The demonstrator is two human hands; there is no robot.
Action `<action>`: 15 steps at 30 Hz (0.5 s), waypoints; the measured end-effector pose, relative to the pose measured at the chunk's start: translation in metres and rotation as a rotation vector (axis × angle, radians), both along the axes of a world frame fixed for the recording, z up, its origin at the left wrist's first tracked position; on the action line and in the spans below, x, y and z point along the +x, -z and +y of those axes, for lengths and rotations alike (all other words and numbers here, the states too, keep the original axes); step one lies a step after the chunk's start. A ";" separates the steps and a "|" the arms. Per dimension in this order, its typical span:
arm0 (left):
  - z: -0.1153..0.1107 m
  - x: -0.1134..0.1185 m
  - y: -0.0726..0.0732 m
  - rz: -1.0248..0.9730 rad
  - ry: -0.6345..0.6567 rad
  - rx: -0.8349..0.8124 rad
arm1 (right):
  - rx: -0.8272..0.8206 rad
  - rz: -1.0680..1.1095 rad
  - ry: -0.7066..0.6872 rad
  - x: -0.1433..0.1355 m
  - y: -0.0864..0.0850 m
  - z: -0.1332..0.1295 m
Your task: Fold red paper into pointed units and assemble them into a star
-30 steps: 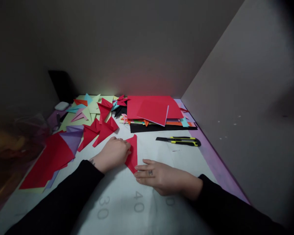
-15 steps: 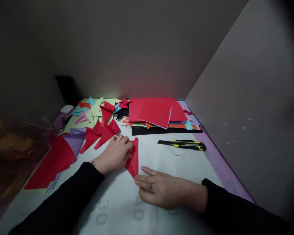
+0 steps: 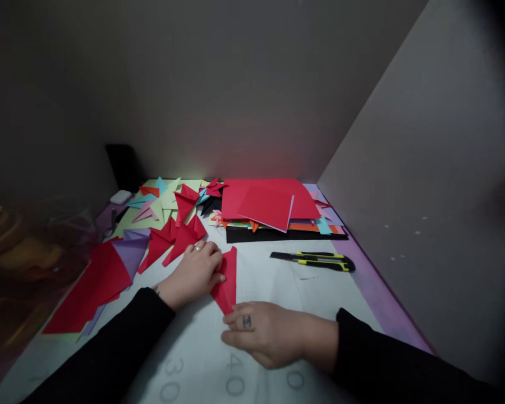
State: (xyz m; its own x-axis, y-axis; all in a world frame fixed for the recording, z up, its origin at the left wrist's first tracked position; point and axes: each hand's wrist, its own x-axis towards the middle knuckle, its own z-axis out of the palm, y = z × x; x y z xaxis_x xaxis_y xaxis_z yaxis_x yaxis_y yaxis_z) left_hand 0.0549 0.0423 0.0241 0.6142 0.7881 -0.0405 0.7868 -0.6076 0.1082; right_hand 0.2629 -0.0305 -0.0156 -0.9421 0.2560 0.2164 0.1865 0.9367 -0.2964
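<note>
A folded red paper (image 3: 228, 283) lies on the pale mat, narrowing to a point at its near end. My left hand (image 3: 197, 275) presses down on its left side with bent fingers, the thumb flat on the paper, so part of the sheet is hidden. At the near tip is my right hand (image 3: 273, 334), its fingers drawn together against the paper's point. Just beyond my left hand rest folded red pieces (image 3: 187, 238) with pointed corners. A yellow-and-black utility knife (image 3: 324, 261) lies to the right.
Red sheets (image 3: 269, 202) top a paper stack at the back. Colored folded pieces (image 3: 168, 202) are heaped at back left, near a white case (image 3: 120, 197) and a dark upright object (image 3: 124, 165). More red sheets (image 3: 88, 286) lie left. Walls close off the back and right.
My right hand has shifted slightly left, and its fingers have come together at the paper's near tip. My left hand still holds the paper down. The view has tilted up a little.
</note>
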 end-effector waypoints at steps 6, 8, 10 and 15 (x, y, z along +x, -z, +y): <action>-0.001 -0.007 0.010 -0.067 -0.121 0.196 | -0.022 0.063 0.035 0.002 -0.006 -0.002; -0.005 -0.014 0.006 -0.144 -0.167 0.308 | -0.051 0.043 0.021 0.002 -0.010 -0.002; -0.015 -0.022 -0.003 -0.286 -0.199 0.396 | -0.064 0.021 0.005 0.003 -0.011 -0.002; -0.060 -0.031 -0.017 -0.306 0.165 0.141 | -0.056 0.018 -0.029 0.002 -0.009 0.000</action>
